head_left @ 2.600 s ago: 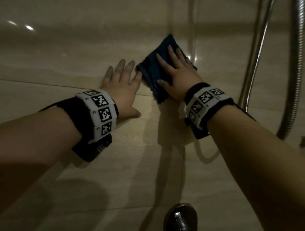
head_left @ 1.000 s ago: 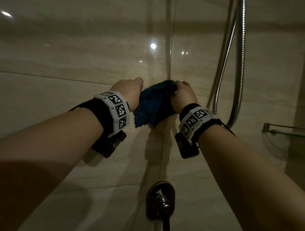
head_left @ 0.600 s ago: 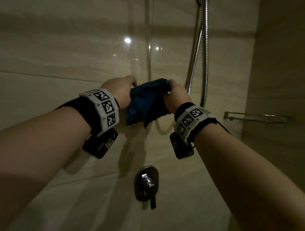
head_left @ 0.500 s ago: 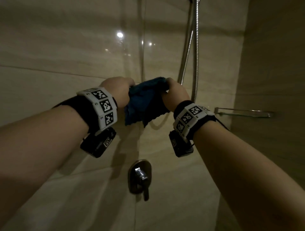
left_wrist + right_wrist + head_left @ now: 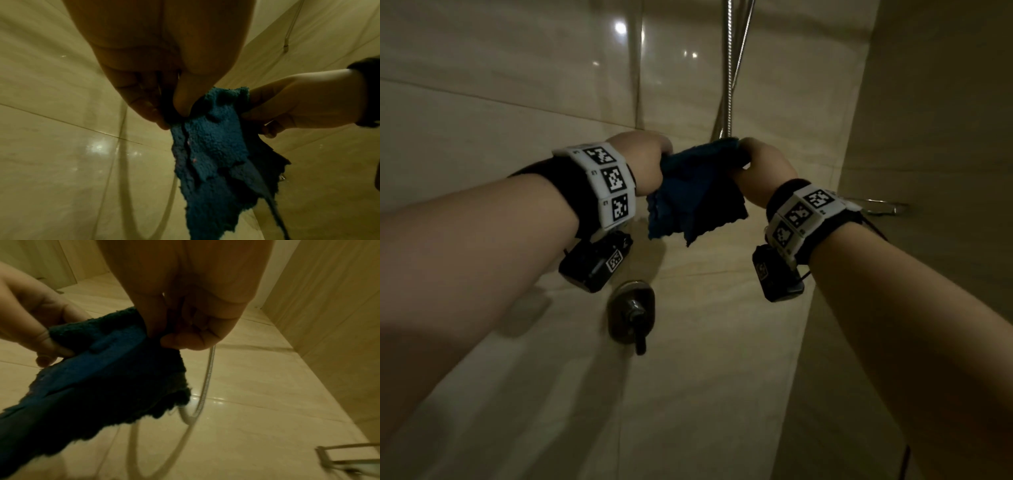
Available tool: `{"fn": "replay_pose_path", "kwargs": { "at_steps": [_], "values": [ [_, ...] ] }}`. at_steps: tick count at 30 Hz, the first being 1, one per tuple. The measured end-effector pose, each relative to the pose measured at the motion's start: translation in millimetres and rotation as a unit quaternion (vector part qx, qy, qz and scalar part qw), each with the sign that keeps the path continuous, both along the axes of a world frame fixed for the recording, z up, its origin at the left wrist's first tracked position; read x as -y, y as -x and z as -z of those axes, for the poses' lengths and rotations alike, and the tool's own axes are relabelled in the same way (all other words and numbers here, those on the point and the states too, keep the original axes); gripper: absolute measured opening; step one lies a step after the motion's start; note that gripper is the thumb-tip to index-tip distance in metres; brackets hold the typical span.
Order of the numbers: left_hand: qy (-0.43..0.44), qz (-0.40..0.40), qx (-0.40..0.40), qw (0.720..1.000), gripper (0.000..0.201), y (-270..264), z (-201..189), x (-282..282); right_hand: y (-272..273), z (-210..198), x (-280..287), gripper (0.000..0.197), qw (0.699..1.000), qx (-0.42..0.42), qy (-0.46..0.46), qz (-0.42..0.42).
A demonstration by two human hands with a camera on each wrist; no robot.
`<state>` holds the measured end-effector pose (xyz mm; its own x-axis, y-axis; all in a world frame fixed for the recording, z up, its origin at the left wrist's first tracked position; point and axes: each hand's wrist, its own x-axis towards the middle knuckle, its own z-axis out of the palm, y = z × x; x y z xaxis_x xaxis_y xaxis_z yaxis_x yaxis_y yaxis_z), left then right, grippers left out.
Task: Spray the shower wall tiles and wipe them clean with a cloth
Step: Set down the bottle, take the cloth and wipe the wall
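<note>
- Holding a dark blue cloth [image 5: 693,192] up in the air in front of the shower wall tiles [image 5: 500,113], clear of the wall, with both hands at chest-high level in the head view.
- Left hand [image 5: 642,161] clenched on the cloth's upper left edge; seen from the left wrist view as thumb and curled fingers [image 5: 144,104] pinching the fabric at its top.
- Right hand [image 5: 763,168] clenched on the cloth's upper right edge; seen from the right wrist view as thumb and fingertips [image 5: 180,340] nipping a fold of the fabric.
- Stretched between the two grips along the top, the rest hanging loose below in folded layers, with a ragged, fringed lower edge.
- Fuzzy terry texture plain on the cloth [image 5: 213,146] in the left wrist view; darker and mostly in shadow on the cloth [image 5: 98,382] in the right wrist view.
- Banded at each forearm with a white wrist band [image 5: 606,183] of black-and-white square markers, a black camera box [image 5: 594,262] slung under each.
- Glossy beige tiles behind, with thin grout lines and bright light spots reflected near the top.
- Mounted on the wall below the cloth: a dark metal shower valve [image 5: 631,311] with its lever pointing down.
- Running down the wall behind the right hand: a ribbed metal shower hose [image 5: 729,68], looping low in the right wrist view.
- Fixed at the right, near the corner with the side wall: a metal-edged shelf [image 5: 880,205].
- Dim light throughout; arm shadows lying on the lower tiles.
</note>
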<state>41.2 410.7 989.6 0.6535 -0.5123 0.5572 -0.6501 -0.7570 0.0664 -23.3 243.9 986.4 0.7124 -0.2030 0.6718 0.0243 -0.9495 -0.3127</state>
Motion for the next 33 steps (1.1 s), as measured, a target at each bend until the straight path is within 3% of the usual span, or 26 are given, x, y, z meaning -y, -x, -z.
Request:
{"fn": "replay_pose_path", "kwargs": {
  "at_steps": [14, 23, 29, 33],
  "values": [
    [-0.010, 0.051, -0.057, 0.997, 0.041, 92.3, 37.7, 153.4, 108.9, 30.1, 151.9, 0.033, 0.997, -0.065, -0.006, 0.041],
    [0.077, 0.174, -0.171, 0.967, 0.030, 99.1, 92.8, 220.0, 147.7, 95.1, 217.6, 0.032, 0.984, -0.067, -0.158, 0.052],
    [0.140, 0.261, -0.253, 0.921, 0.026, 82.8, 143.8, 242.8, 161.8, 147.9, 226.8, 0.006, 0.952, -0.049, -0.299, 0.055],
    [0.152, 0.298, -0.296, 0.895, 0.026, 67.9, 183.7, 254.0, 163.3, 185.9, 230.3, 0.013, 0.928, -0.039, -0.367, 0.045]
  ]
}}
